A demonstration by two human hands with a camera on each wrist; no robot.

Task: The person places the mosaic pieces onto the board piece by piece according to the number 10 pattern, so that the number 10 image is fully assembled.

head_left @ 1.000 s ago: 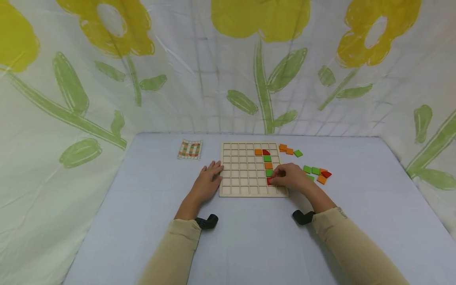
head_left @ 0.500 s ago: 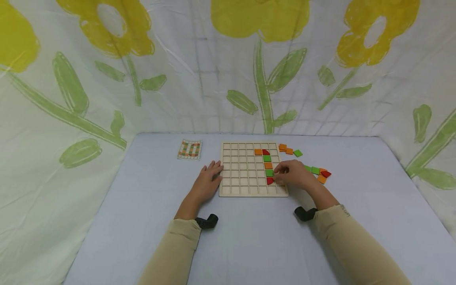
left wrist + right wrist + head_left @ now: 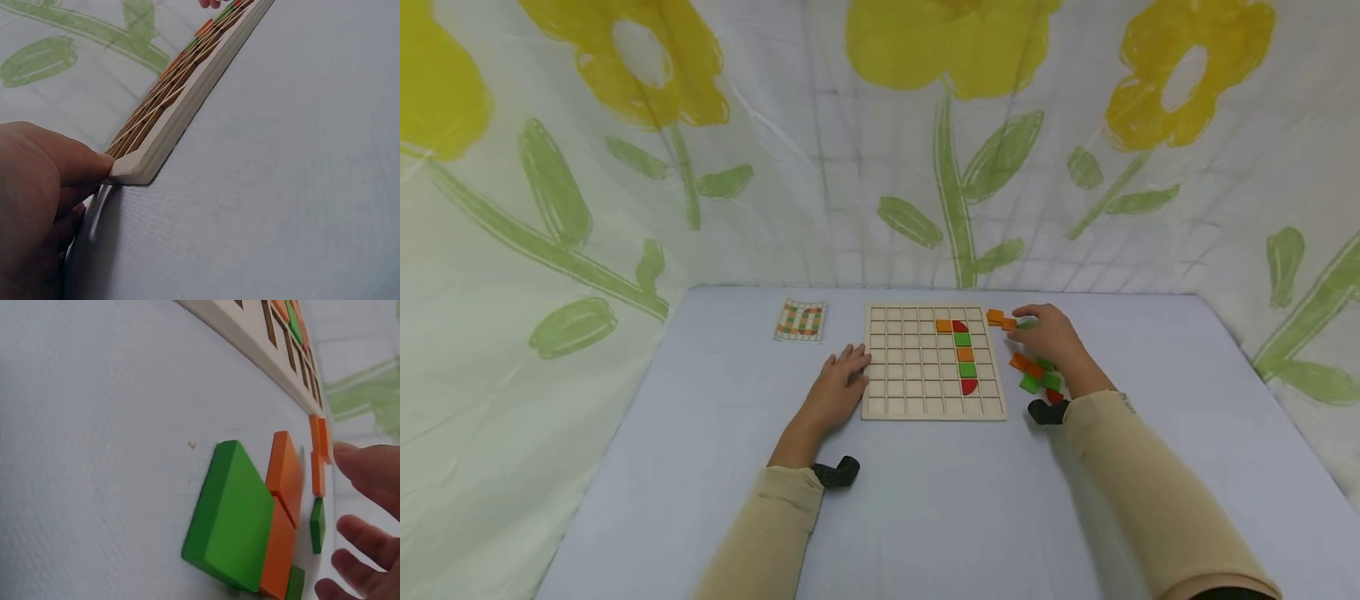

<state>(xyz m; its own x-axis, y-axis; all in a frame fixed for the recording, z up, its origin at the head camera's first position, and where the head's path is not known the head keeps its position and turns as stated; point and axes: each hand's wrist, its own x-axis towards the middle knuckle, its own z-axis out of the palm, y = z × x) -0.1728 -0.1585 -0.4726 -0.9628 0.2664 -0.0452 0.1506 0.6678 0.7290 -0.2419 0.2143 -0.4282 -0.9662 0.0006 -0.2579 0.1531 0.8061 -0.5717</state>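
Note:
A light wooden grid board (image 3: pixel 934 414) lies mid-table. A line of several tiles sits in its right part, from an orange square (image 3: pixel 943 326) down to a red quarter-round piece (image 3: pixel 969 387). My left hand (image 3: pixel 835 387) rests at the board's left edge; in the left wrist view the thumb (image 3: pixel 87 164) touches its near corner. Beyond the board's right side, my right hand (image 3: pixel 1051 333) reaches over loose tiles, close to an orange tile (image 3: pixel 1008 324) and a partly covered green tile (image 3: pixel 1026 323). In the right wrist view its fingers (image 3: pixel 365 540) are spread, with nothing visible between them.
Left of the board lies a small pattern card (image 3: pixel 801 321). Loose green, orange and red tiles (image 3: pixel 1030 383) form a pile beneath the right forearm. More orange tiles (image 3: pixel 995 317) lie at the board's back right corner. A flower-printed curtain (image 3: pixel 820 208) hangs behind the table.
My right hand has left the red quarter-round piece on the board and moved right and back to the loose tiles. The loose pile has shifted toward the board. The left hand stays put.

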